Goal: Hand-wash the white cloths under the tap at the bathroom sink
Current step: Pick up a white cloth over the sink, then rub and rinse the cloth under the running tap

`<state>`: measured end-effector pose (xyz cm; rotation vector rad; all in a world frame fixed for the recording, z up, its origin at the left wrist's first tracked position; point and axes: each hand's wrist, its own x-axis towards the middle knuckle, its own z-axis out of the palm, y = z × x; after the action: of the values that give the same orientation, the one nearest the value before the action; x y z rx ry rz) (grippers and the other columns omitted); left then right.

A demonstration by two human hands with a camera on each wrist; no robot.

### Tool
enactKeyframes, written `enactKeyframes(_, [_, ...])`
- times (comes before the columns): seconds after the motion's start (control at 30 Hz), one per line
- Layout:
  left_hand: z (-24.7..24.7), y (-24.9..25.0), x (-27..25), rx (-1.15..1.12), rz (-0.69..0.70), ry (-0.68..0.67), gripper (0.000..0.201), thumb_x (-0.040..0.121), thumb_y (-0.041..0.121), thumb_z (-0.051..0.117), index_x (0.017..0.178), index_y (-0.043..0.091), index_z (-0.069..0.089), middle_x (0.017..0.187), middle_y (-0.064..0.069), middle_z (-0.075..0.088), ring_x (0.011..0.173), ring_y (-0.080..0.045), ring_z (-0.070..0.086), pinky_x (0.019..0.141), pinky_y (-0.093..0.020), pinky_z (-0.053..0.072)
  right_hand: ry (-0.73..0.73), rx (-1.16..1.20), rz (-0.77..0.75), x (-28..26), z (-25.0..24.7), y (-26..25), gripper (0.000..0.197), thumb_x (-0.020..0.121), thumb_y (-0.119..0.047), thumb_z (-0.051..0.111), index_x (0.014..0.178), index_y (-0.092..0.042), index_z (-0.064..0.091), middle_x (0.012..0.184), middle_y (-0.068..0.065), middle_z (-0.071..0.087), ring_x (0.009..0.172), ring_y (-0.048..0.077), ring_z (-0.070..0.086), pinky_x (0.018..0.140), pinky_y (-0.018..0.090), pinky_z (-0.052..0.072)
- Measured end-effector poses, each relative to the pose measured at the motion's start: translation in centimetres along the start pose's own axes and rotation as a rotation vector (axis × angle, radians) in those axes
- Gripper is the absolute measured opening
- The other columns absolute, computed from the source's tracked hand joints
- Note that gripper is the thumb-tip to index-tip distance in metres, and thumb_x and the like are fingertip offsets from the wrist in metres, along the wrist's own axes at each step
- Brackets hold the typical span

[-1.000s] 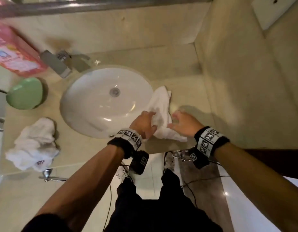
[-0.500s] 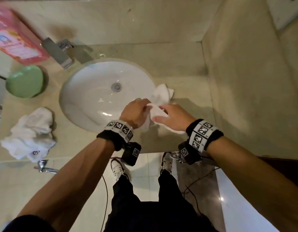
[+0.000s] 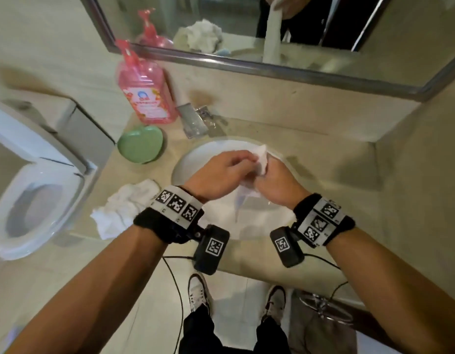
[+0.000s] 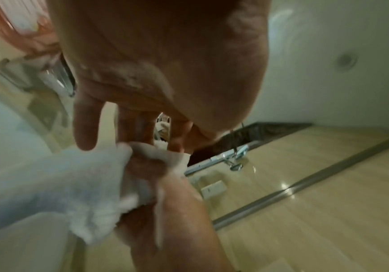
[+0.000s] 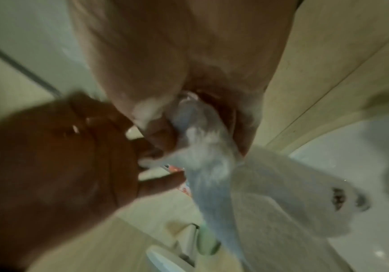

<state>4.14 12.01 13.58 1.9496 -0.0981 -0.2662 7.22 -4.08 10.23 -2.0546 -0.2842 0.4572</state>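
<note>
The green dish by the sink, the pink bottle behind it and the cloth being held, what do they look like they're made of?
Green dish: probably plastic, with an even colour and a soft matte sheen.
Pink bottle: clear tinted plastic; light passes through it, and it has a pump top.
White cloth held by both hands: terry-like woven fabric, seemingly wet; it has a fuzzy nap and hangs limp.

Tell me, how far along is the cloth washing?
Nothing looks finished. Both the left hand and right hand hold one white cloth over the sink. The tap shows no running water. A second cloth waits crumpled on the counter.
</note>
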Motion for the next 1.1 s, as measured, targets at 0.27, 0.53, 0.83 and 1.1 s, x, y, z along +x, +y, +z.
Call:
enactKeyframes(0.27, [-9.6, -10.4, -2.4, 0.206, -0.142, 0.053, 0.061, 0.087, 0.023, 0.063, 0.142, 0.019, 0.035, 0.140, -0.007, 0.047, 0.129, -0.025, 0.043, 0.108, -0.042, 0.036, -0.149, 0.315, -0.084, 5.9, 6.0, -9.1, 0.037, 0.083, -0.012, 0.051, 0.111, -0.022, 0.073, 0.108, -0.005, 0.076, 0.106, 0.012, 0.069, 0.089, 0.026, 0.054])
enactKeyframes(0.53, [-16.4, -15.0, -1.8, -0.226, -0.265, 0.321, 0.032, 0.088, 0.029, 0.044, 0.115, 0.013, 0.055, 0.110, -0.003, 0.062, 0.104, -0.022, 0.057, 0.089, -0.034, 0.047, -0.031, -0.043, -0.119, 10.1, 13.6, -9.1, 0.031, 0.082, -0.003, 0.066, 0.101, -0.023, 0.051, 0.098, -0.003, 0.054, 0.089, 0.008, 0.054, 0.083, 0.027, 0.045])
enactKeyframes(0.83, [-18.2, -20.8, -1.9, -0.647, -0.498, 0.143, 0.031, 0.103, 0.032, 0.043, 0.120, 0.012, 0.060, 0.110, 0.001, 0.068, 0.102, -0.020, 0.063, 0.082, -0.022, 0.053, 0.055, -0.027, -0.192, 19.0, 21.2, -8.5, 0.034, 0.083, 0.004, 0.056, 0.096, -0.026, 0.047, 0.080, -0.019, 0.054, 0.076, -0.024, 0.052, 0.062, -0.002, 0.036])
enactKeyframes(1.1, [-17.9, -25.5, 1.9, -0.157, -0.622, 0.218, 0.046, 0.105, 0.042, 0.032, 0.121, 0.010, 0.062, 0.116, -0.006, 0.062, 0.104, -0.023, 0.058, 0.097, -0.033, 0.041, -0.156, -0.275, -0.171, 26.8, 24.6, -5.3, 0.039, 0.081, -0.020, 0.075, 0.107, -0.028, 0.047, 0.089, -0.022, 0.043, 0.081, -0.005, 0.050, 0.073, 0.022, 0.040])
